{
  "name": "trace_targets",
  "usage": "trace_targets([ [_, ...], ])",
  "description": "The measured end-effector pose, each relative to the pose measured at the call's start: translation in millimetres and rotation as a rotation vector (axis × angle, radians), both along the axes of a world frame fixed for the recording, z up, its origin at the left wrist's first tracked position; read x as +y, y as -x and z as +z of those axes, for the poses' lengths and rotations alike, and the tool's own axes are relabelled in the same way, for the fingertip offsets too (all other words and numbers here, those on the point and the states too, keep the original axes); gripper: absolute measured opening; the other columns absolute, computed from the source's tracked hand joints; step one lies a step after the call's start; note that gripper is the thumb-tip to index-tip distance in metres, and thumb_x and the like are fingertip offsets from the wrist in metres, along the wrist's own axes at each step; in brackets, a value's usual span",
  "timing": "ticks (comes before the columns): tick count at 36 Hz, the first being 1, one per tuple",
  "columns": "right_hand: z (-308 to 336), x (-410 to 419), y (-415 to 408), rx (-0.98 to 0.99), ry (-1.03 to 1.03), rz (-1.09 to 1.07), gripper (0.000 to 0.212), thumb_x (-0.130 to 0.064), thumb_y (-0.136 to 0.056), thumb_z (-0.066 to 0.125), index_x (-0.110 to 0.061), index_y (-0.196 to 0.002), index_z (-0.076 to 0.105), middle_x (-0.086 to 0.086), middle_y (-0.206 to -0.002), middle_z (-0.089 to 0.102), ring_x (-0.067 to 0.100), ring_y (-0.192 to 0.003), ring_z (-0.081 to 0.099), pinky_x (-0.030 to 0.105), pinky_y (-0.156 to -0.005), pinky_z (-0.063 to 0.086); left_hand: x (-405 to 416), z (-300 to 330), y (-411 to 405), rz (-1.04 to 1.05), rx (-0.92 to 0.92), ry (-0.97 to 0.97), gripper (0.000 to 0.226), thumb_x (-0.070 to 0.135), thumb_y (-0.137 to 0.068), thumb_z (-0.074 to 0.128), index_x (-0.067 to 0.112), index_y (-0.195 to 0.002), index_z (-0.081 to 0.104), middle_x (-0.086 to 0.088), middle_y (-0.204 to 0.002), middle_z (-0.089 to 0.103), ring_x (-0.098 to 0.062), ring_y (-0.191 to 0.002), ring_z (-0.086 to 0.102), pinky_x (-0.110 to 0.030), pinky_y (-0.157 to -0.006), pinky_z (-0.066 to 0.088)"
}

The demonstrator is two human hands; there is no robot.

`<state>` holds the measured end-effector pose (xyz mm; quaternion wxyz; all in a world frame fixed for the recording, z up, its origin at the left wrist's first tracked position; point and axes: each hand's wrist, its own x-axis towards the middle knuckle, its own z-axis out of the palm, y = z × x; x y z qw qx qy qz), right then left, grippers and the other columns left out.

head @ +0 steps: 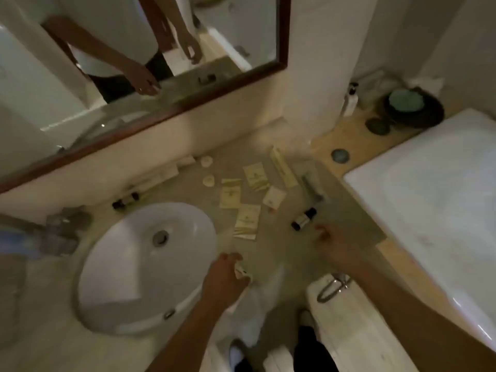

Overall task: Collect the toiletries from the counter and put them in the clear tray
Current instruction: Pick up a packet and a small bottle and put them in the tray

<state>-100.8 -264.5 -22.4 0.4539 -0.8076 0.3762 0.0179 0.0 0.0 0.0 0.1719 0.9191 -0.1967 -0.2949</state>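
Note:
Several cream sachets (247, 217) and small boxes (283, 167) lie scattered on the beige counter (281, 245) to the right of the sink. Two round white soaps (206, 161) sit nearer the wall. A small dark-capped bottle (303, 219) lies on its side, and two more small bottles (125, 200) lie behind the sink. My left hand (224, 279) is shut on a small white packet (242, 272) by the sink's right rim. My right hand (332, 241) hovers just right of the lying bottle, fingers loose, nothing in it. A faint clear tray (312, 181) lies at the counter's back right, blurred.
A white oval sink (120, 264) fills the counter's left. A framed mirror (150, 122) hangs behind it. At the right is a white bathtub (434, 200) with a wooden ledge carrying a pump bottle (350, 99) and a dark bowl (414, 108). A toilet (338, 299) stands below.

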Motion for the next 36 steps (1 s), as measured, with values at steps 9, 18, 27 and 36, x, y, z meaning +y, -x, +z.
trace_targets([
  [9, -12, -12, -35, 0.068, 0.199, 0.199, 0.056, -0.03, -0.096, 0.047, -0.029, -0.148, 0.027, 0.01, -0.119, 0.053, 0.017, -0.072, 0.054, 0.032, -0.061, 0.047, -26, -25, -5, -0.041, -0.064, -0.34, 0.073, 0.047, -0.07, 0.077, 0.023, -0.126, 0.037, -0.01, -0.123, 0.039, -0.036, -0.112, 0.046, -0.046, -0.087, 0.05],
  [18, -33, -7, -51, 0.132, 0.171, 0.189, 0.054, -0.049, -0.093, 0.044, -0.032, -0.143, 0.037, 0.005, -0.129, 0.053, 0.03, -0.117, 0.051, 0.045, -0.095, 0.048, -29, -36, -11, 0.011, -0.042, -0.311, 0.072, 0.033, -0.068, 0.083, 0.023, -0.122, 0.037, -0.009, -0.118, 0.05, -0.034, -0.108, 0.053, -0.046, -0.084, 0.049],
  [27, -41, -1, -49, 0.103, 0.153, 0.141, 0.018, -0.041, -0.089, 0.043, -0.026, -0.096, 0.05, 0.007, -0.094, 0.058, 0.021, -0.088, 0.048, 0.035, -0.064, 0.042, -26, -45, -13, 0.019, -0.054, -0.261, 0.048, 0.033, -0.075, 0.08, 0.012, -0.112, 0.057, -0.012, -0.115, 0.049, -0.033, -0.104, 0.054, -0.043, -0.086, 0.052],
  [36, -21, 33, -59, 0.032, 0.113, 0.265, 0.008, -0.031, -0.094, 0.048, -0.035, -0.1, 0.051, -0.001, -0.105, 0.046, 0.019, -0.084, 0.059, 0.043, -0.08, 0.056, -10, -39, -23, 0.182, -0.038, -0.088, 0.016, 0.022, -0.084, 0.068, 0.015, -0.084, 0.053, -0.005, -0.083, 0.059, -0.027, -0.079, 0.06, -0.032, -0.063, 0.043],
])
